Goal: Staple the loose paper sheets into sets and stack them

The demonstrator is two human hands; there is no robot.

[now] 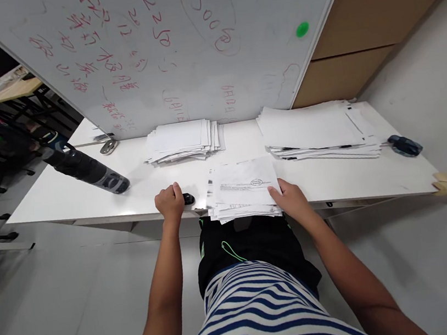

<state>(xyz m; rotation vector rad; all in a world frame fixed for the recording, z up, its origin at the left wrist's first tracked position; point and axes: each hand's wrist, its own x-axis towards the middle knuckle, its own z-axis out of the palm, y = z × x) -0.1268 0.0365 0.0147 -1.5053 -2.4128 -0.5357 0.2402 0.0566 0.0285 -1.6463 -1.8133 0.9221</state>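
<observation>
My left hand is closed in a fist at the table's front edge. A small black object with a rounded end sticks out from its right side; the rest is hidden, so its kind is unclear. Between my hands is a stack of printed sheets, its front overhanging the table edge. The top sheet has a few printed lines and an oval stamp. My right hand grips the stack's right edge, thumb on top and fingers out of sight underneath.
On the white table are a left paper pile, a larger right pile, a black bottle, a grey mouse-like object and a dark folded item. A whiteboard rises behind.
</observation>
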